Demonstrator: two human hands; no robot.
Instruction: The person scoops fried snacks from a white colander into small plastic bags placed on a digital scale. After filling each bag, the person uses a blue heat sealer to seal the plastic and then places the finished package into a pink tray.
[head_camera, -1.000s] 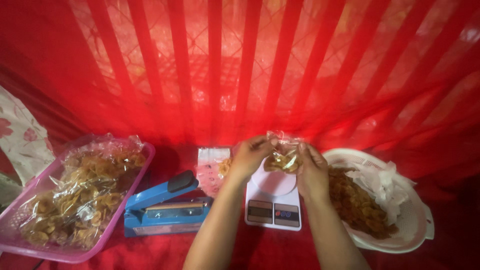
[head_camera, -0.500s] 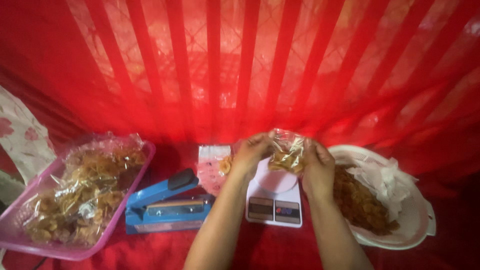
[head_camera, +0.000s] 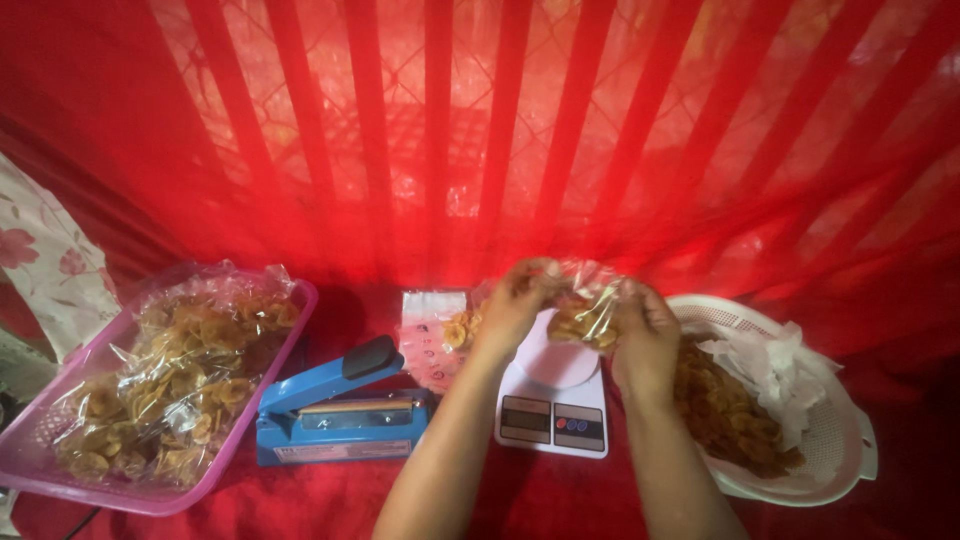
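Both hands were closed on one small clear bag of chips (head_camera: 585, 315), held in the air just above the round plate of the white kitchen scale (head_camera: 553, 400). The left hand (head_camera: 515, 305) pinched the bag's near-left edge and the right hand (head_camera: 645, 340) gripped its right side, fingers curled into the plastic. To my eye the bag was kept over the scale so it could be set down or lifted off without a reach, and held by its two sides so the mouth stayed up and nothing spilled.

The scale stood near the middle of the red-covered worktop (head_camera: 330, 500), towards its front edge. Just to its left lay a blue heat sealer (head_camera: 335, 415), its black-tipped arm raised. Behind the sealer, a small stack of empty printed bags (head_camera: 430, 335) lay flat with a few loose chips beside it. At the left edge sat a pink tray (head_camera: 300, 300) heaped with filled, sealed bags of chips, and by the right edge a white basket (head_camera: 840, 450) held loose chips and a crumpled sheet of paper, close to the right hand for scooping.

Compared with half a second earlier, the bag had come lower and nearer the scale's plate, and the right hand had slid further around its side; the left wrist had turned a little inward. Everything else stood where it had been.
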